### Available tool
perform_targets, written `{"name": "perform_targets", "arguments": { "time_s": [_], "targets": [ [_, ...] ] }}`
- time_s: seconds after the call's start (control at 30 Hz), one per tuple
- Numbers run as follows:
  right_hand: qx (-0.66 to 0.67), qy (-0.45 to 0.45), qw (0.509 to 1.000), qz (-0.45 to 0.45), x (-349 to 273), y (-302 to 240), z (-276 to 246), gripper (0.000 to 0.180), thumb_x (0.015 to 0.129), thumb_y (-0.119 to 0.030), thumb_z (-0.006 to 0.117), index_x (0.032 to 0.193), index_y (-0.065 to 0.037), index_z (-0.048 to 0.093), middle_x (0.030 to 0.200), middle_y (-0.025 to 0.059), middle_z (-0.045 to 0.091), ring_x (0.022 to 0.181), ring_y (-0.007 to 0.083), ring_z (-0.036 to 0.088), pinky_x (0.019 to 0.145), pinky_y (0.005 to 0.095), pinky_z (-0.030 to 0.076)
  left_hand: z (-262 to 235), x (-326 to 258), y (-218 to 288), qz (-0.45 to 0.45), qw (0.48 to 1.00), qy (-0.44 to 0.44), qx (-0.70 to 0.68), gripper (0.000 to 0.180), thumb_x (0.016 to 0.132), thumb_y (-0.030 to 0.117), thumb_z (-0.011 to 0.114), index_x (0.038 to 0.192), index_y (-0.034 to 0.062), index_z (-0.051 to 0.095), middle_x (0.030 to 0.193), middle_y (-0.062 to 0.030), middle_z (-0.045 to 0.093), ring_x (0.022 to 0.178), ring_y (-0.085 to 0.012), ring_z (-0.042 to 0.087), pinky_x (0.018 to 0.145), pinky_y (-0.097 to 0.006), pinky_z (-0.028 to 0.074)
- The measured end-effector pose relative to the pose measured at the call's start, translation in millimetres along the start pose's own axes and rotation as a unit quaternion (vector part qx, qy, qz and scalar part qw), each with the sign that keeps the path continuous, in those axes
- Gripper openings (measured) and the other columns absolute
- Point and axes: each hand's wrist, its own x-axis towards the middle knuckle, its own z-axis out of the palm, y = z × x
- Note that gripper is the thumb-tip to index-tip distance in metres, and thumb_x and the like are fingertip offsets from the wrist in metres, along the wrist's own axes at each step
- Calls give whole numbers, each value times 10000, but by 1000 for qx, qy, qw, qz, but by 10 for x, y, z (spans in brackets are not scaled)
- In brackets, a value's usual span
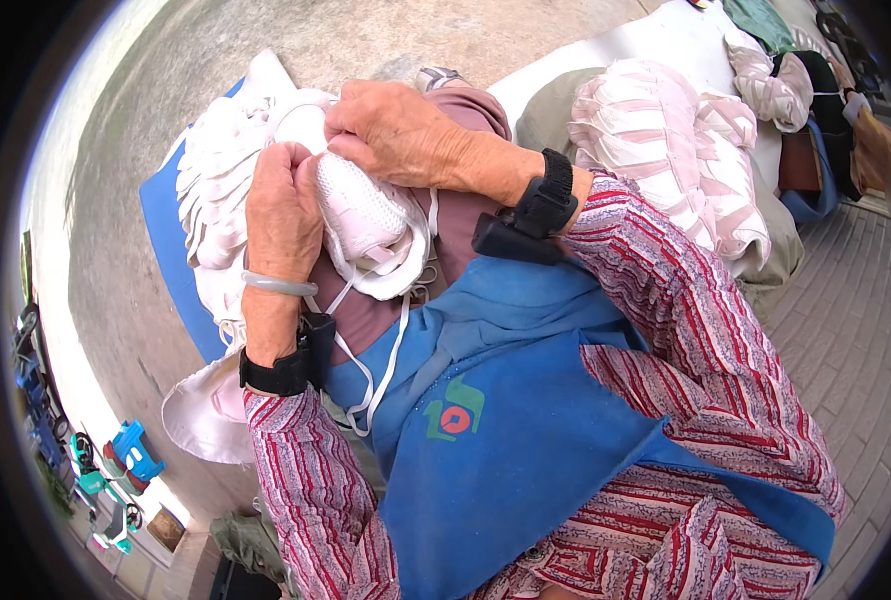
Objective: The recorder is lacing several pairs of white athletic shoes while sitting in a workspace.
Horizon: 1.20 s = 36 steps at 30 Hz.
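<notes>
The left hand (284, 215) and the right hand (396, 130) met over the lap, both grasping the upper edge of a white shoe piece (361, 215); the left had its thumb and forefinger pressed together on the near side of that edge, while the right, fingers curled and palm down, pinched it just beyond (its fingertips were partly hidden, so their exact grip could not be told). The white shoe piece lay over mauve cloth (456, 240) on the person's lap, its rounded, textured part upward and its open end toward the body; thin white cords (396, 345) trailed from beside it, down over a blue apron (496, 470). Just left of the hands, a layered pile of white pieces (211, 180) rested against a blue panel (171, 240); a pale, curved flap (206, 415) hung below, near the left wrist. A pale bracelet (279, 284) circled the left forearm, above a black strap (274, 375); another black band (549, 190) wrapped the right wrist. Well to the right sat a large pink-and-white bundle (636, 140), with a smaller bundle (778, 95) beyond it; grey paving (856, 290) spread below them.
</notes>
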Motion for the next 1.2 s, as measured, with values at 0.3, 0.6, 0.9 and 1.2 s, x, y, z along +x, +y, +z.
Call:
{"name": "perform_targets", "arguments": {
  "time_s": [0.3,0.6,0.9,1.2],
  "targets": [
    [34,19,999,-25,33,35,17,154,832,-177,576,805,-31,619,799,145,549,807,318,575,739,391,456,-21,7,-4,-3,1000,-2,-9,80,884,55,578,887,-7,529,805,-155,566,727,-295,560,672,-356,458],
    [54,-14,998,13,62,17,37,119,818,-161,614,817,-42,627,836,141,557,804,326,585,725,400,458,-5,10,-63,9,1000,11,6,80,894,63,562,896,-9,526,802,-153,560,736,-296,557,679,-362,456],
    [4,-16,1000,-13,49,-67,27,114,806,-142,602,804,-43,658,857,160,590,838,343,618,735,422,499,-105,-142,41,-166,980,-13,-110,169,887,129,618,972,7,538,824,-70,554,661,-130,543,571,-259,458],
    [30,38,999,-19,75,-132,120,137,782,-48,622,917,-25,622,882,155,633,837,337,625,743,398,494,-123,-181,41,-220,966,-8,-131,260,863,142,648,1059,7,545,872,-19,539,633,-53,536,511,-190,483]
  ]
}}
